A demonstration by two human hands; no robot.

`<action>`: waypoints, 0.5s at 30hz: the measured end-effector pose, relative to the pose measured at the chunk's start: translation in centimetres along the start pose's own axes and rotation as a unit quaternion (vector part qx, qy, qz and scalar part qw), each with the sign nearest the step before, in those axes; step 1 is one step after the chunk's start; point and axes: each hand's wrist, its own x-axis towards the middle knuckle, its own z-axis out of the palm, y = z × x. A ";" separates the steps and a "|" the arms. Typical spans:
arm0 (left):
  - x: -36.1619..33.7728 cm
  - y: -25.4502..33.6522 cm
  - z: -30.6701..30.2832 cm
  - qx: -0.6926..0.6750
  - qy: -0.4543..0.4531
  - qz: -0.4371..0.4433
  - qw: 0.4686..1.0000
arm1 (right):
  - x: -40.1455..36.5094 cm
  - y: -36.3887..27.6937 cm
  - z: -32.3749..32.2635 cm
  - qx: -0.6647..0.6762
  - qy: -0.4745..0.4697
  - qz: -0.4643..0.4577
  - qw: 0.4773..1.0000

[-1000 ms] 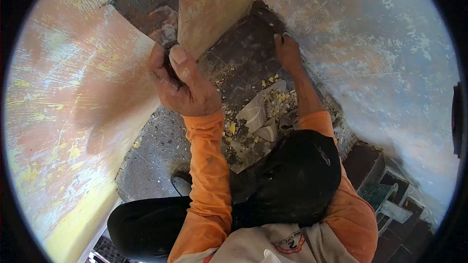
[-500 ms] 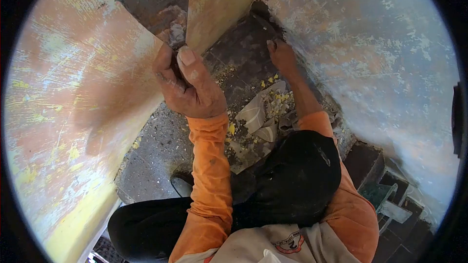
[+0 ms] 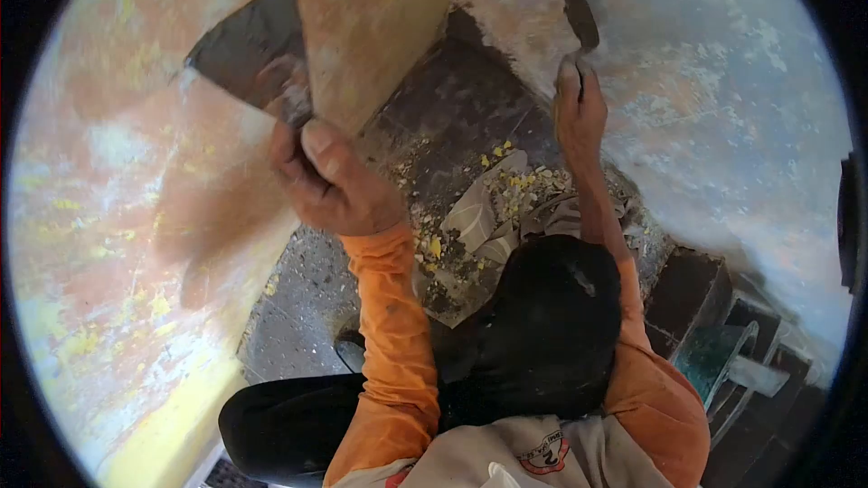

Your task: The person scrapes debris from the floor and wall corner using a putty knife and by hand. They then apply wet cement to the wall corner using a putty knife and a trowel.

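A: Report the left side.

B: The left wall (image 3: 108, 172) has patchy, worn paint. In front of it, the left hand (image 3: 342, 185) grasps a broad scraper (image 3: 258, 50) by the base, thumb uppermost; the flared blade is directed upward and bears grey residue.

A: Center?

B: The floor (image 3: 307, 280) extends into the corner. Rubble (image 3: 520, 183) with yellow flakes lies on and around a crumpled sheet (image 3: 472, 217).

A: Right side?

B: The right hand (image 3: 581, 113) is closed around a narrow-bladed tool (image 3: 574, 4), blade upward, before the right wall (image 3: 714, 108). Blade-to-wall contact: cannot be determined. At lower right, a green object (image 3: 710, 361) is located by the dark steps (image 3: 678, 294).
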 end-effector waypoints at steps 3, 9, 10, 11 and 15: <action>-0.1 1.4 1.0 -0.061 0.005 -0.023 0.998 | -2.9 2.7 -6.0 -0.137 -0.065 0.030 0.988; -1.2 2.8 2.7 -0.010 -0.019 0.025 0.999 | -9.6 10.3 -8.1 -0.338 -0.163 0.042 0.926; -1.6 2.7 2.9 -0.008 -0.027 0.022 0.999 | -9.6 10.9 -7.9 -0.334 -0.159 0.049 0.928; -1.9 2.7 3.2 -0.006 -0.036 0.019 0.999 | -9.2 11.6 -7.4 -0.343 -0.138 0.046 0.928; -2.6 3.9 4.5 -0.026 -0.032 -0.002 0.999 | -7.3 10.9 -9.3 -0.362 -0.151 0.089 0.916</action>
